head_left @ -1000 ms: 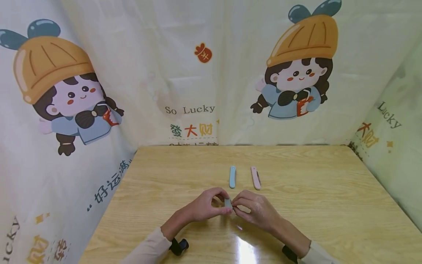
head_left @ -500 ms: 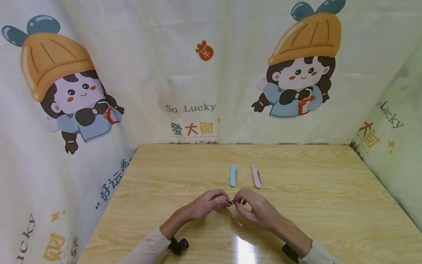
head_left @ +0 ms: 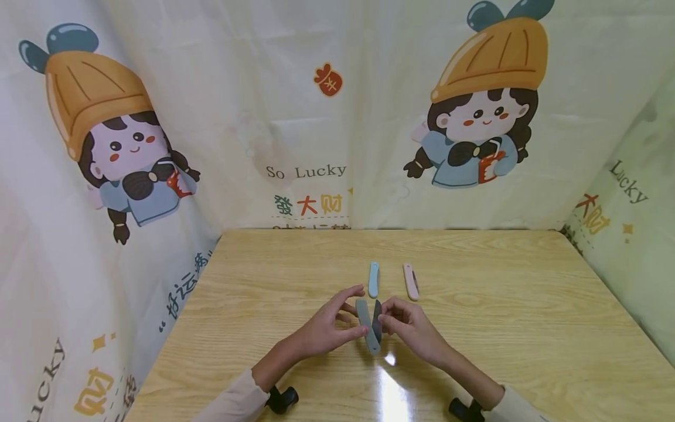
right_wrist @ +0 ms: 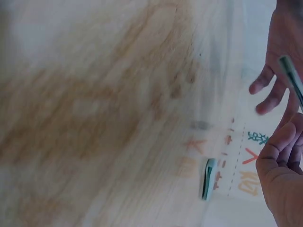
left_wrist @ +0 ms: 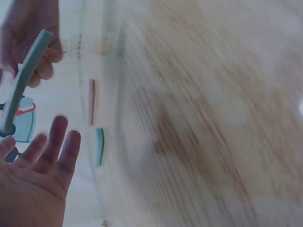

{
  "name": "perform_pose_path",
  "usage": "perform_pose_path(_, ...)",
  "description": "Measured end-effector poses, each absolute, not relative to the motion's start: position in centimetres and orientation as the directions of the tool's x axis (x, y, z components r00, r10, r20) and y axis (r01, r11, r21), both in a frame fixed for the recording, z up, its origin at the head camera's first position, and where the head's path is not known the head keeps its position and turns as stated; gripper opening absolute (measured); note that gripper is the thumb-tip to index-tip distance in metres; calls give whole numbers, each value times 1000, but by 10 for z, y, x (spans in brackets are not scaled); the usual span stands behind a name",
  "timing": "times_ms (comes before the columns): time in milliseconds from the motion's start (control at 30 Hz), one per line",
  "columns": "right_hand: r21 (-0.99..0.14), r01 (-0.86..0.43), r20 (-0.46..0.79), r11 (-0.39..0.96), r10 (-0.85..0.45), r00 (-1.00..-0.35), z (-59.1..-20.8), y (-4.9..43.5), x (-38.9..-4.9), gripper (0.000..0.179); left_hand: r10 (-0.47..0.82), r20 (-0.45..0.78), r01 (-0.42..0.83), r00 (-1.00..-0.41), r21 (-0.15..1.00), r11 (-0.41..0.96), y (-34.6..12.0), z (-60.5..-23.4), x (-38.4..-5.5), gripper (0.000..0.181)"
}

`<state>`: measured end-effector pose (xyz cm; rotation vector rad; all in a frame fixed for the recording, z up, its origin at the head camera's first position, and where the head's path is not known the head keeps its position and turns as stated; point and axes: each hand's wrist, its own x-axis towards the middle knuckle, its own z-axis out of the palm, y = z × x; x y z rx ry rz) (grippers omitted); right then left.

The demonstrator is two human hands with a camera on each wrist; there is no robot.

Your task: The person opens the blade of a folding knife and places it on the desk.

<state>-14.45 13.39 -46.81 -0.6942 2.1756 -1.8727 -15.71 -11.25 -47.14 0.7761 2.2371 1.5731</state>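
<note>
A grey-green folding knife [head_left: 364, 313] is held up over the table in the head view, its dark blade [head_left: 377, 313] swung partway out of the handle. My right hand [head_left: 413, 331] pinches the blade between thumb and curled fingers. On the other side, my left hand [head_left: 329, 328] has its thumb against the handle and its fingers spread out. The left wrist view shows the fingers of that hand [left_wrist: 40, 175] extended below the knife handle [left_wrist: 28, 71]. In the right wrist view, the knife [right_wrist: 291, 78] is partly cut off by the frame edge.
Beyond my hands, a light blue folding knife [head_left: 373, 280] and a pink folding knife [head_left: 411, 282] lie side by side on the wood-grain table [head_left: 263, 264]. A printed curtain [head_left: 390, 117] hangs along the table's back and sides.
The grey-green knife has turned from end-on to lengthwise, and its blade now stands out from the handle. My left fingers have spread apart; my right hand has shifted slightly right.
</note>
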Motion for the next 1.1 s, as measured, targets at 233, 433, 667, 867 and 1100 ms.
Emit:
perform_pose_path(233, -994, -83, 43, 66, -458, -888, -471, 133, -145, 19, 618, 43, 115, -785, 990, 77, -108, -472, -160, 57)
perform_pose_path(433, -999, -4, -20, 51, -456, -890, -472, 132, -145, 23, 624, 26, 48, -781, 999, 18, -108, -472, -161, 50)
perform_pose_path(667, -996, 79, -89, 43, -373, -924, -468, 129, -145, 19, 591, 0, -10, -806, 1000, -13, -108, -473, -164, 44)
perform_pose_path(867, -988, 154, -144, -12, -287, -947, -469, 130, -147, 16, 543, -35, -55, -839, 998, -20, -109, -479, -168, 45)
perform_pose_path(1100, -985, 170, -163, 0, -284, -945, -475, 133, -149, 16, 614, 248, 573, -750, 708, 413, -111, -477, -167, 57)
